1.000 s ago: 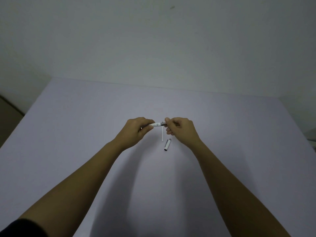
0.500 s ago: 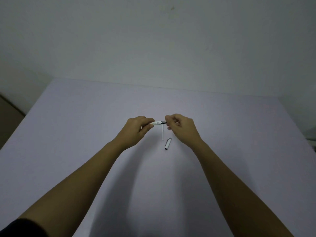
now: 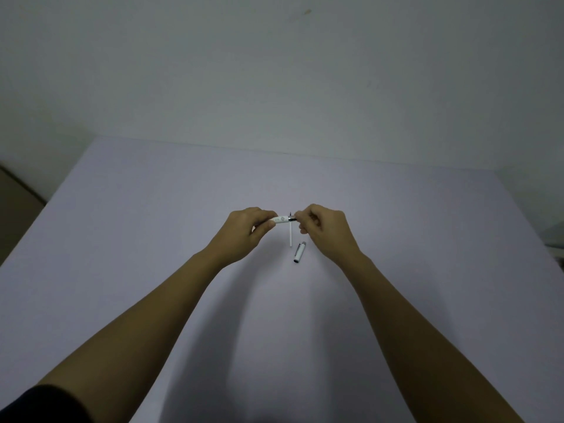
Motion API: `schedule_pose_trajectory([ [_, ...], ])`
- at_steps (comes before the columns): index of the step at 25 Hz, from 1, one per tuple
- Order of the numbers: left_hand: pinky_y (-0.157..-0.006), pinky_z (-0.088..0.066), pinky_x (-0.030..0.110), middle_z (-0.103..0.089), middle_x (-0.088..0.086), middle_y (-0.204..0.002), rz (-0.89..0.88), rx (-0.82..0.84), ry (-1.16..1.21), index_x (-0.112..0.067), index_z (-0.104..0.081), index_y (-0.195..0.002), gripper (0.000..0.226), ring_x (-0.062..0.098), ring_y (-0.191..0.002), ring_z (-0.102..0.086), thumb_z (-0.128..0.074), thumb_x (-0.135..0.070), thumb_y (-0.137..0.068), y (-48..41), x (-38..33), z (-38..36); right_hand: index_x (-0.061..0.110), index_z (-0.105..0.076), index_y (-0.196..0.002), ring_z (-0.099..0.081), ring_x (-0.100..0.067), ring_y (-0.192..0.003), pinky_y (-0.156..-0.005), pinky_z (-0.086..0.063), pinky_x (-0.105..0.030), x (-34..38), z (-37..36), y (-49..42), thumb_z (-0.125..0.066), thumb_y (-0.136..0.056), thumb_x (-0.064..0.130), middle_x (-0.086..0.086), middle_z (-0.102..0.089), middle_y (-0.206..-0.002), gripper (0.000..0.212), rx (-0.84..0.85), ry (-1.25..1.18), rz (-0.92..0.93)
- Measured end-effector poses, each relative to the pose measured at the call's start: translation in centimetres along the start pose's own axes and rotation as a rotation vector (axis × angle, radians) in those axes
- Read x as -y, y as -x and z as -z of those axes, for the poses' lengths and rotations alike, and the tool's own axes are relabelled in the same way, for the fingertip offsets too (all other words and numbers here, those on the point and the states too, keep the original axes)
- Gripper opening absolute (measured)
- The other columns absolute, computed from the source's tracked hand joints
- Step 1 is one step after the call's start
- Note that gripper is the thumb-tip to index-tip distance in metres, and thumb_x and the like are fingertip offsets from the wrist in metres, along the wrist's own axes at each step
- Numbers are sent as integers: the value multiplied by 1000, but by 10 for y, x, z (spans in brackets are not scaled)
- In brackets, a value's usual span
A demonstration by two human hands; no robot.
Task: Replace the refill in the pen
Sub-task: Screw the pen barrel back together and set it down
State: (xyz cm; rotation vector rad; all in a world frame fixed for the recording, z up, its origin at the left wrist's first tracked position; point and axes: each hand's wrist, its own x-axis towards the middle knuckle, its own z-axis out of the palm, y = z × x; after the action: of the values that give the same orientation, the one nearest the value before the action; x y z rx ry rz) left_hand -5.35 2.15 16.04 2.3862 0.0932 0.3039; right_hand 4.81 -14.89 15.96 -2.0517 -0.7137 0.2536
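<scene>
A white pen (image 3: pixel 282 220) is held level above the table between both hands. My left hand (image 3: pixel 248 232) grips its white barrel. My right hand (image 3: pixel 325 228) pinches the pen's dark front end with thumb and forefinger. Just below the pen, a thin white refill (image 3: pixel 291 236) lies on the table, pointing toward me. Beside the refill lies the white pen cap (image 3: pixel 299 252) with a silver clip, its open end facing me. Most of the pen's barrel and its tip are hidden inside my fingers.
The work goes on over a pale lilac table (image 3: pixel 152 239) that meets a plain wall (image 3: pixel 274 71) at the back. Its left edge drops off at the far left, and a pale object (image 3: pixel 555 239) shows at the right border.
Both hands stay on the pen at about the same spot. My right hand's fingers have shifted slightly on the dark front end. The refill and cap have not moved.
</scene>
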Motion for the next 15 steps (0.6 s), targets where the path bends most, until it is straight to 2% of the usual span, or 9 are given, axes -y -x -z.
schedule_pose_trajectory([
  [3,-61,-34,9,-61,2,-75,1,-7,-6,-16,-65,-105,20,11,-67,-49,-50,-20,-93,2,0,0,17,-63,-99,-62,1,-75,-67,-48,-8,-1,0,4,-61,-88,27,9,-63,-83,15,13,11,32],
  [4,-61,-34,8,-60,0,-75,4,-7,-2,-16,-65,-105,20,9,-66,-49,-50,-20,-93,3,0,0,17,-62,-98,-61,-1,-75,-67,-49,-10,-2,-1,5,-60,-88,24,8,-63,-81,13,16,32,58],
  [5,-62,-34,6,-59,-1,-74,2,-4,2,-16,-65,-105,20,6,-65,-48,-50,-20,-93,4,-1,1,17,-63,-92,-63,-6,-72,-66,-51,-16,-3,0,5,-58,-89,23,4,-65,-78,9,14,50,70],
  [7,-63,-33,4,-59,0,-74,-16,3,2,-16,-65,-105,19,4,-65,-47,-50,-20,-93,4,-2,1,17,-64,-84,-66,-16,-71,-68,-55,-30,-3,0,6,-54,-91,27,-5,-69,-75,16,2,66,64],
  [10,-63,-33,3,-59,-1,-74,-30,-2,3,-16,-66,-104,19,3,-65,-47,-50,-20,-93,5,-4,3,17,-61,-96,-63,-3,-78,-72,-52,-13,-1,2,8,-58,-89,26,5,-63,-82,12,31,51,133],
  [13,-63,-33,4,-58,-2,-73,-43,5,6,-16,-66,-104,19,3,-64,-47,-50,-20,-93,5,-7,2,19,-61,-86,-65,-11,-73,-65,-49,-21,1,5,7,-53,-92,26,0,-65,-77,11,35,64,117],
  [15,-63,-34,5,-60,0,-75,-41,6,1,-16,-65,-104,19,5,-64,-46,-50,-20,-93,6,-8,2,18,-62,-94,-62,-2,-76,-67,-47,-11,2,6,7,-54,-91,28,4,-65,-82,13,51,51,119],
])
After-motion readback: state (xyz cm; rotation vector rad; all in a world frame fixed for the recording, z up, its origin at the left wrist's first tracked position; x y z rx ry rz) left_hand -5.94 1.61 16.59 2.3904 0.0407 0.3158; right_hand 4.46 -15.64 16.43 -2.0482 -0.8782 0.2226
